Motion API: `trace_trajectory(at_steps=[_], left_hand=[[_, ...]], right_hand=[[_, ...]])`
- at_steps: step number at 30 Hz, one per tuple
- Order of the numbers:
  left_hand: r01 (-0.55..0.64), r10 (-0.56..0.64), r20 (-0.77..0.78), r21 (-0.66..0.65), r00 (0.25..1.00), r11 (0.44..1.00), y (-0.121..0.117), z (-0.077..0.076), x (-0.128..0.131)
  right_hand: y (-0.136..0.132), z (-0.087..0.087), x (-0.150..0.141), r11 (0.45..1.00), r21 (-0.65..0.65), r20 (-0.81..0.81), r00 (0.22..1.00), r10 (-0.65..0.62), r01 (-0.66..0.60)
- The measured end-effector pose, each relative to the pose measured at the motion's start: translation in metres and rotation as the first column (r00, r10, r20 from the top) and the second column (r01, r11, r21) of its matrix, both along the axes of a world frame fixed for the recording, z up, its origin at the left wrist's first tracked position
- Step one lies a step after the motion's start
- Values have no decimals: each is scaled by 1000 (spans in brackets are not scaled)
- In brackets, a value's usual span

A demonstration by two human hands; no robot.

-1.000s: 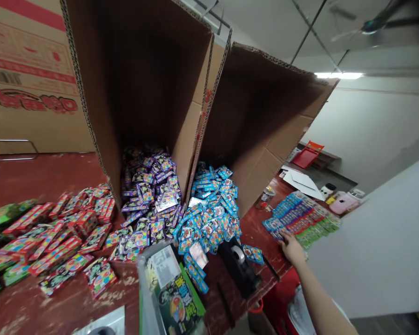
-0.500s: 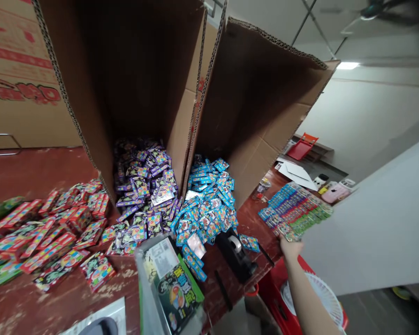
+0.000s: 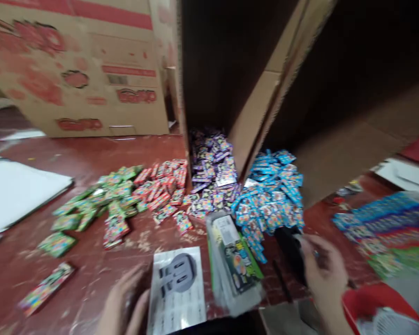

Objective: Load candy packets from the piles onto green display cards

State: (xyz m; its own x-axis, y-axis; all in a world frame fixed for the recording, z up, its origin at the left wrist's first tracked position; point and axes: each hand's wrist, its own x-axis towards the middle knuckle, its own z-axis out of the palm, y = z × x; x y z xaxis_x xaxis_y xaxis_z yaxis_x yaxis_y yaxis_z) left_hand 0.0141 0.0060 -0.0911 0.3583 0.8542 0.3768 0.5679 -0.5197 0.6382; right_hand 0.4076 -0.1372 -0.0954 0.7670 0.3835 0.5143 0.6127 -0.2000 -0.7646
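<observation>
1. On the worktop (image 3: 97, 272), front right, stands a black tape dispenser (image 3: 289, 251); the right hand (image 3: 328, 274) is at its near side, fingers bent. Blurred: cannot tell whether its grip grasps the dispenser.
2. Left hand (image 3: 123, 300): just beside a clear packet (image 3: 186, 309) bearing a grey round piece (image 3: 181, 273). Grip released, thumb and fingers parted.
3. Between packet and dispenser: a clear plastic case (image 3: 242, 298) holding a printed, labelled card.
4. Behind: heaped small packs, green (image 3: 113, 191), red (image 3: 164, 184), purple (image 3: 214, 174) and blue (image 3: 272, 200), left to right; the purple heap spills from an open carton (image 3: 253, 116).
5. Far right: packs in coloured rows (image 3: 393, 228).
</observation>
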Motion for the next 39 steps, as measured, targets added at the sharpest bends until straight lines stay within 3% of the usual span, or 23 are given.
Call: trace_trajectory(at_steps=[1, 2, 4, 5, 8, 10, 12, 14, 16, 18, 20, 22, 23, 25, 27, 29, 30, 32, 35, 39], left_hand=[[74, -74, -58, -9, 996, 997, -6, -5, -6], [97, -96, -72, 16, 993, 995, -11, -11, -11], [105, -100, -72, 68, 992, 992, -17, -25, -16], [97, -92, -63, 97, 994, 991, -19, -31, -16], [125, -116, -58, 200, 992, 972, -24, -45, 0], [249, -234, -84, 312, 968, 917, -33, -50, 27], [436, -412, -156, 455, 898, 777, -44, -56, 65], [449, -418, -208, 629, 884, 635, -53, -69, 102], [460, -379, -283, 699, 881, 547, -58, -90, 130], [385, -322, -240, 753, 916, 534, -61, -115, 145], [289, -293, -141, 779, 946, 556, -62, -135, 150], [279, -306, -117, 774, 945, 568, -61, -140, 148], [317, -329, -146, 764, 933, 562, -60, -135, 145], [433, -382, -246, 714, 891, 550, -56, -108, 137], [514, -411, -314, 597, 856, 616, -50, -66, 128], [411, -293, -311, 447, 904, 795, -43, -20, 119], [354, -232, -317, 415, 920, 838, -40, 0, 115], [278, -151, -307, 429, 940, 860, -34, 29, 108], [270, -166, -276, 404, 947, 874, -28, 45, 98], [310, -228, -277, 300, 933, 902, -24, 46, 82]], right_hand=[[18, 5, -38, 961, -77, -35, 964, 262, -264], [35, 10, -72, 860, -142, -85, 872, 482, -490], [68, 17, -119, 671, -175, -163, 693, 702, -721], [84, 20, -129, 615, -206, -198, 647, 736, -762], [127, 23, -111, 570, -380, -271, 677, 685, -729], [150, 22, -83, 525, -481, -283, 691, 665, -702], [168, 20, -61, 433, -550, -297, 652, 697, -714], [182, 18, -53, 331, -611, -320, 607, 728, -719], [191, 17, -52, 251, -658, -347, 582, 735, -710], [194, 19, -53, 182, -687, -384, 564, 731, -703], [193, 25, -53, 112, -696, -425, 533, 731, -709], [189, 37, -51, 44, -694, -465, 493, 735, -719], [185, 45, -50, 22, -689, -480, 478, 736, -725], [173, 64, -50, 21, -675, -488, 468, 737, -738], [155, 87, -54, 76, -656, -463, 480, 745, -751], [133, 109, -66, 169, -595, -436, 492, 753, -786], [121, 117, -75, 223, -537, -436, 494, 752, -814], [100, 127, -98, 336, -373, -470, 489, 735, -865], [80, 122, -133, 483, -213, -485, 521, 703, -850], [73, 98, -161, 596, -110, -489, 565, 664, -796]])
